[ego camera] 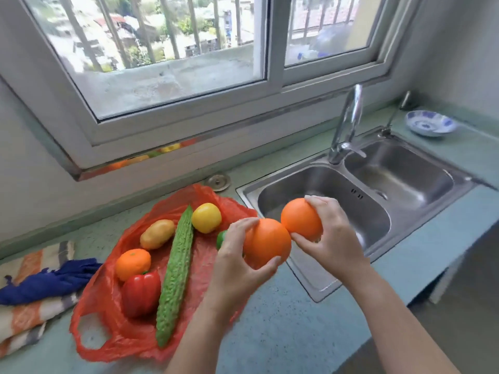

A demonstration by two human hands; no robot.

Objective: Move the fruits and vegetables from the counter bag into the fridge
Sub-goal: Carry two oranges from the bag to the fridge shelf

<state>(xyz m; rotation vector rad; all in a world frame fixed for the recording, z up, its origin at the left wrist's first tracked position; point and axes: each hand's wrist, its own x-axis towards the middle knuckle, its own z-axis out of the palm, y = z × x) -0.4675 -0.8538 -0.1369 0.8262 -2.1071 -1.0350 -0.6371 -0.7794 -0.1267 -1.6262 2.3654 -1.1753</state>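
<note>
A red plastic bag (108,314) lies flattened on the green counter. On it rest a long green bitter gourd (176,273), a red bell pepper (141,292), a small orange (133,264), a potato (157,234), a yellow fruit (206,217) and a green fruit (222,238) half hidden by my left hand. My left hand (237,263) grips a large orange (267,242) above the bag's right edge. My right hand (330,233) holds a second orange (301,220) over the sink's left rim. The two oranges touch. No fridge is in view.
A steel double sink (378,184) with a tall tap (348,122) sits at the right. A blue-patterned bowl (429,122) stands at the back right. Striped and blue cloths (35,287) lie left of the bag. A window runs behind the counter (283,327).
</note>
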